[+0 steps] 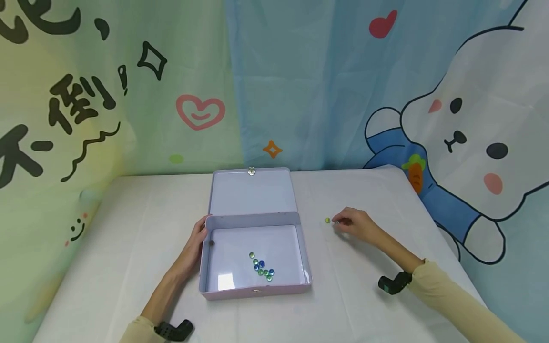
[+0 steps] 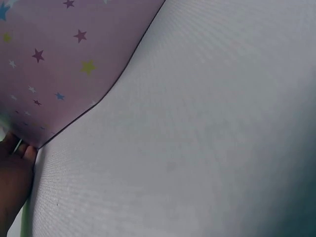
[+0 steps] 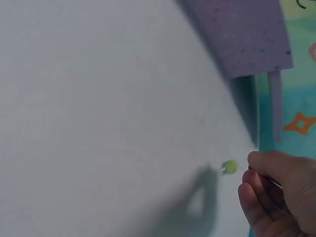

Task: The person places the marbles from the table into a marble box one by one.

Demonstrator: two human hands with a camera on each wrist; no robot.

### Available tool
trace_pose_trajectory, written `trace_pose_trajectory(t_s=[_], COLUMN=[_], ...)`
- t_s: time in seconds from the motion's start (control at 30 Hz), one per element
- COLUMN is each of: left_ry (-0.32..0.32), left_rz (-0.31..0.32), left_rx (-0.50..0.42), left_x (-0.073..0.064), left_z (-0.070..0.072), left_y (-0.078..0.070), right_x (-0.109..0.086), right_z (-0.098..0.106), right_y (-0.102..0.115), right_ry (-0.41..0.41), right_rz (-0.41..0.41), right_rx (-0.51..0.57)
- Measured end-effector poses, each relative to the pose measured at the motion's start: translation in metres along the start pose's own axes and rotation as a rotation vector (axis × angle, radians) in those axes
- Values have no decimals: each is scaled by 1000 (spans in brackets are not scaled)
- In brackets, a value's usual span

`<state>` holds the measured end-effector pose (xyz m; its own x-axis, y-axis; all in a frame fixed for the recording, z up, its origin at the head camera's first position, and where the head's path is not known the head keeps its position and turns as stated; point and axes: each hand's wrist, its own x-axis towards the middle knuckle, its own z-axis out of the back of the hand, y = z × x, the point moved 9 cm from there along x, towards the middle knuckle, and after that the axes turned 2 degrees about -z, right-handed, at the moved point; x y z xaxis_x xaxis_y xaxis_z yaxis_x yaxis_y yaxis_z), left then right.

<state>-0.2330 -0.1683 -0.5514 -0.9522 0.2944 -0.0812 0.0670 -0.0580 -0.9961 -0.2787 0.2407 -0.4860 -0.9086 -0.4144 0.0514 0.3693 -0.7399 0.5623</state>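
Observation:
A pink metal box (image 1: 257, 289) with a star pattern outside stands with its lid (image 1: 253, 191) tipped back. Several green and blue glass marbles (image 1: 260, 272) lie on its floor, right of the middle. My left hand (image 1: 198, 244) grips the box's left wall near the back corner; in the left wrist view its fingers sit at that corner. To the right of the box, my right hand (image 1: 354, 224) is low over the table with bent fingers and thumb close together. One yellow-green marble (image 3: 230, 167) lies just beyond its fingertips, with a small gap between.
A white cloth (image 1: 343, 295) covers the table. Behind it hangs a printed curtain (image 1: 300, 95) with a cartoon rabbit and hearts. A small dark round spot (image 1: 211, 243) shows at the box's inner left wall. Black wrist cameras (image 1: 394, 283) are strapped on both wrists.

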Motion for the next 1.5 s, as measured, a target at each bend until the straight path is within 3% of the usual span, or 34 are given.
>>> trace_pose_trajectory(t_s=[0.1,0.37,0.73,1.13,1.33,1.5], left_ry=[-2,-4,3,-5,-3,-1], left_rz=[-4,8,1,3,17,21], left_rx=[-1,0,-8,-11,0,3], left_x=[0,0,0,-1,0,-1], left_z=[0,0,1,-1,-1,-1], left_y=[-1,0,0,-2,-1,1], right_x=[5,22,51,90,102,107], right_z=[7,17,15,-36,-75,-111], right_y=[13,48,121,195,227,241], right_ry=[-16,20,89,244,353,437], right_rz=[33,27,117,290,364,383], right_rx=[51,124,192,248,203,166])
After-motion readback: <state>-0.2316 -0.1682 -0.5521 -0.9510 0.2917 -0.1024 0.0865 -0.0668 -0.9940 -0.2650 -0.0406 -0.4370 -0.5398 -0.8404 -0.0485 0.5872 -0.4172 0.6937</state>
